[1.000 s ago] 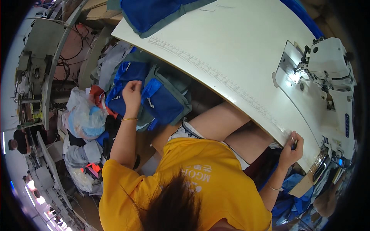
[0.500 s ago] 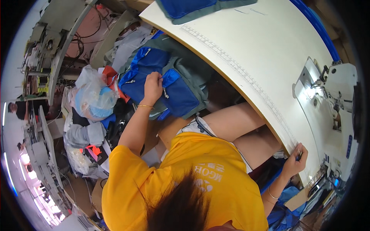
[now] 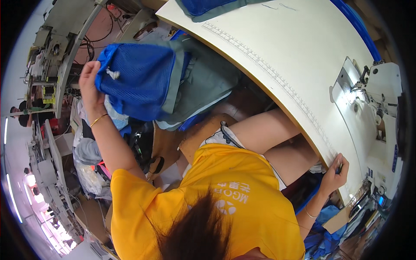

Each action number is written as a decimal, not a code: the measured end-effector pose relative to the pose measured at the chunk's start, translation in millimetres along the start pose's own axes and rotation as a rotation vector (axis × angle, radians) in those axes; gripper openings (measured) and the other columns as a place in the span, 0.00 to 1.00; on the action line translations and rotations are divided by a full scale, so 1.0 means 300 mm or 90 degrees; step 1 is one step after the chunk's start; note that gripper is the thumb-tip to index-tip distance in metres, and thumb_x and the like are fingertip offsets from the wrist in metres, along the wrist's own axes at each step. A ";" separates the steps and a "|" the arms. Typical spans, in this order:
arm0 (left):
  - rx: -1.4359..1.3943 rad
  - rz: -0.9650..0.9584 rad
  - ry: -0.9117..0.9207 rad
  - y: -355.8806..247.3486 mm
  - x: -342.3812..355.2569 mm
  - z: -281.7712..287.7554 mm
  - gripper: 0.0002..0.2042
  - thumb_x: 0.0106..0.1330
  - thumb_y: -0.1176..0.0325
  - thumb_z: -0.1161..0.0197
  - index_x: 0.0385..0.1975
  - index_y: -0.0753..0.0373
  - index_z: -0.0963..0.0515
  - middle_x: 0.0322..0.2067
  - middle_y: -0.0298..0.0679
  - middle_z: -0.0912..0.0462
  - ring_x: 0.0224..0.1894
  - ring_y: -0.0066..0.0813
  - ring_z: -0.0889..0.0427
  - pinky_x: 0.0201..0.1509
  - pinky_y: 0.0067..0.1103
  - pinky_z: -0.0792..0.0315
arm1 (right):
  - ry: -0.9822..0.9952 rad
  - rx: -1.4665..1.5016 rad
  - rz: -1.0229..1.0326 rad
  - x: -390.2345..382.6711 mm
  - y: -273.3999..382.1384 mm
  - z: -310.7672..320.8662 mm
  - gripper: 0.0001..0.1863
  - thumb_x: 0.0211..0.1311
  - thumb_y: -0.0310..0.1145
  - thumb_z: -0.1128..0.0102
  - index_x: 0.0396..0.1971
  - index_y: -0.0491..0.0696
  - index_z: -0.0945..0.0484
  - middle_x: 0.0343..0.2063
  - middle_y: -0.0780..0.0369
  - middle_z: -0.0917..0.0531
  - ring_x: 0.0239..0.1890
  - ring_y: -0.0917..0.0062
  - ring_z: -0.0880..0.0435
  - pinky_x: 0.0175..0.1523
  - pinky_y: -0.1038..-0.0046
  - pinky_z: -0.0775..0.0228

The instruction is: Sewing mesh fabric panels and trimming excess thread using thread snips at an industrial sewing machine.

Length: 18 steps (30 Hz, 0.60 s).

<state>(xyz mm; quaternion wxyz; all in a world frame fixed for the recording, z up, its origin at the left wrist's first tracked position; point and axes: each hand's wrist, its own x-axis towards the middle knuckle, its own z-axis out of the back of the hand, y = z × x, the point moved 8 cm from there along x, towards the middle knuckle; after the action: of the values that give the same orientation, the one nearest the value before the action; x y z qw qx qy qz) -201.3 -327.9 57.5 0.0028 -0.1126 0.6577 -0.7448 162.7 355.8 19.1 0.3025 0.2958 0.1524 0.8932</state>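
Observation:
My left hand [image 3: 90,80], wearing a gold bangle at the wrist, pinches the left edge of a blue mesh pouch [image 3: 138,80] with a white cord end and grey-green trim. The pouch is lifted over a pile of grey-green fabric [image 3: 206,73] beside the table's edge. My right hand [image 3: 336,173] is at the front edge of the white table [image 3: 303,52], its fingers closed around a small dark tool [image 3: 339,167], perhaps snips, mostly hidden by the fingers.
A white sewing machine [image 3: 377,99] stands on the table's right. Another blue piece [image 3: 208,8] lies at its far edge. Plastic bags and cloths [image 3: 86,151] crowd below my left arm. Machines line the left, where a person in dark clothing [image 3: 24,110] sits. Blue fabric [image 3: 327,229] lies lower right.
My left hand has moved left and up, pulling the blue pouch up and leftward across the plastic bag. My right hand stays at the table edge with the dark tool.

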 end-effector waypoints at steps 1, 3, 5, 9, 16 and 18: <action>0.007 -0.018 0.028 -0.077 0.002 -0.064 0.04 0.68 0.73 0.38 0.39 0.65 0.21 0.33 0.31 0.19 0.34 0.16 0.22 0.41 0.13 0.29 | -0.005 -0.005 -0.006 -0.003 -0.006 0.001 0.07 0.66 0.27 0.37 0.37 0.38 0.20 0.29 0.59 0.17 0.31 0.79 0.22 0.41 0.78 0.28; 0.046 0.001 0.043 -0.128 0.006 -0.134 0.05 0.70 0.72 0.39 0.40 0.66 0.21 0.33 0.32 0.18 0.34 0.16 0.21 0.41 0.13 0.27 | 0.000 0.047 -0.018 -0.003 -0.018 0.004 0.07 0.66 0.28 0.36 0.38 0.39 0.19 0.29 0.60 0.17 0.32 0.80 0.22 0.42 0.78 0.28; -0.108 0.071 0.148 -0.135 0.012 -0.283 0.06 0.70 0.71 0.40 0.40 0.67 0.21 0.33 0.33 0.18 0.34 0.16 0.21 0.40 0.13 0.26 | 0.004 0.053 -0.061 -0.004 0.002 -0.018 0.06 0.65 0.26 0.37 0.38 0.40 0.19 0.30 0.61 0.16 0.33 0.80 0.22 0.43 0.79 0.28; -0.309 0.181 0.257 -0.058 -0.040 -0.634 0.08 0.71 0.72 0.45 0.40 0.69 0.22 0.36 0.41 0.16 0.35 0.25 0.17 0.41 0.20 0.20 | 0.222 0.380 -0.078 0.016 0.209 -0.136 0.16 0.62 0.30 0.35 0.49 0.44 0.19 0.46 0.60 0.16 0.49 0.73 0.19 0.56 0.74 0.30; -0.370 0.220 0.275 -0.020 -0.172 -1.101 0.08 0.71 0.74 0.44 0.42 0.72 0.23 0.37 0.43 0.16 0.36 0.27 0.17 0.44 0.22 0.20 | 0.376 0.596 -0.025 0.018 0.495 -0.167 0.24 0.53 0.32 0.28 0.52 0.46 0.21 0.36 0.65 0.18 0.41 0.80 0.23 0.48 0.79 0.30; -0.356 0.205 0.220 -0.012 -0.183 -1.170 0.07 0.72 0.73 0.43 0.42 0.72 0.24 0.37 0.42 0.16 0.37 0.25 0.17 0.44 0.21 0.21 | 0.361 0.498 -0.075 0.010 0.445 -0.169 0.17 0.57 0.32 0.29 0.45 0.44 0.18 0.28 0.67 0.21 0.34 0.83 0.26 0.42 0.79 0.31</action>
<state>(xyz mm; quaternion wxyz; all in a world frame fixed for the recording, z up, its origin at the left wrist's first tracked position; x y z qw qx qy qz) -207.5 24.5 13.8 -0.0220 0.1239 0.8361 -0.5340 69.2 250.0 41.1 0.1649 0.1233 0.5698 0.7956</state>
